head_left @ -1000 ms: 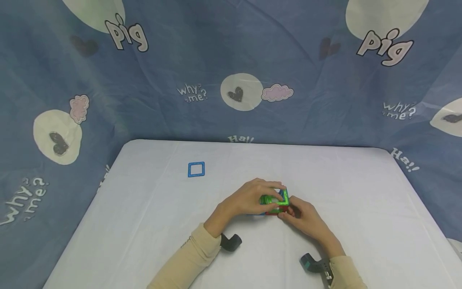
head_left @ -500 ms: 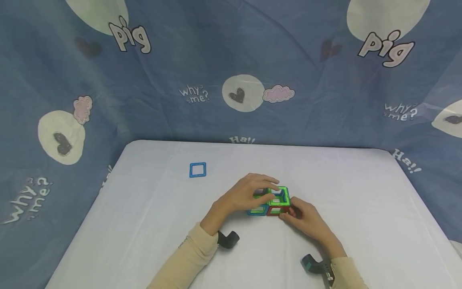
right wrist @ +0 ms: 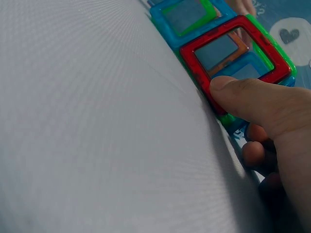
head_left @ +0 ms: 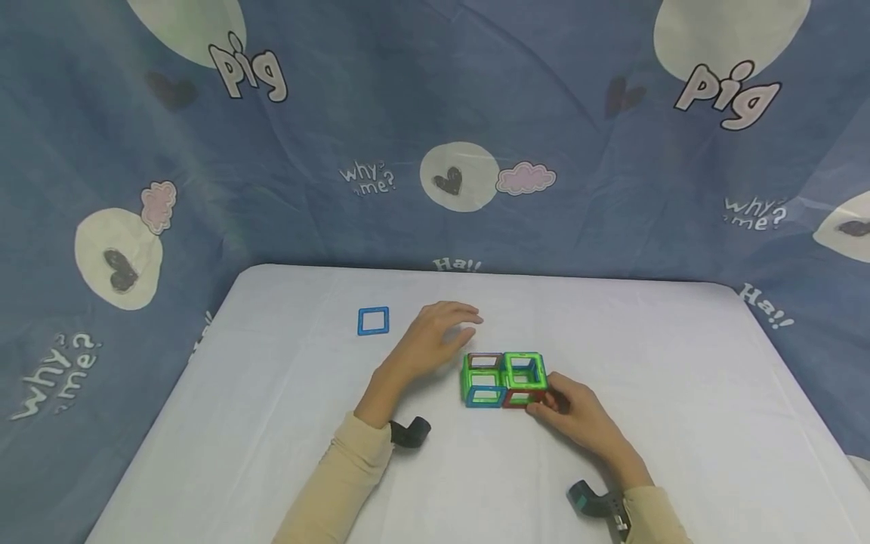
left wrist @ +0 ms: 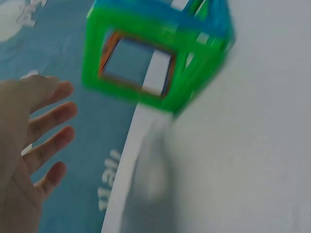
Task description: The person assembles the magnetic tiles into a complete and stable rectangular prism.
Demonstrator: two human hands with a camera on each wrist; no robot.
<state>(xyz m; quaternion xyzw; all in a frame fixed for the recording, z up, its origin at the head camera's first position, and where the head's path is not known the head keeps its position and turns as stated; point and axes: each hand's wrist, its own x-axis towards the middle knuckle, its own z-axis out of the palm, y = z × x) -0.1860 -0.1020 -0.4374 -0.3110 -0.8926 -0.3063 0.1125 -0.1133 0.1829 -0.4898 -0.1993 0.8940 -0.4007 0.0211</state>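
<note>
On the white table stands a block of joined magnetic tiles [head_left: 505, 381], two box shapes side by side, with green, blue and red square frames. The right box has a green frame on top; the left one looks open above. My right hand [head_left: 578, 412] holds the block at its right end. In the right wrist view the thumb [right wrist: 243, 94] lies on the red front tile [right wrist: 194, 60], and the other fingers curl by the side, partly hidden. My left hand [head_left: 428, 338] is off the block, up and left of it, fingers spread and holding nothing.
A single blue square tile [head_left: 373, 321] lies flat on the table [head_left: 285, 378], beyond and left of my left hand. A blue patterned cloth [head_left: 326, 113] hangs behind the table's far edge. Each wrist carries a dark camera mount [head_left: 411, 433].
My left hand has let go of the block's top and drawn away, up and to the left, uncovering both boxes. My right hand stays at the right end, almost unmoved.
</note>
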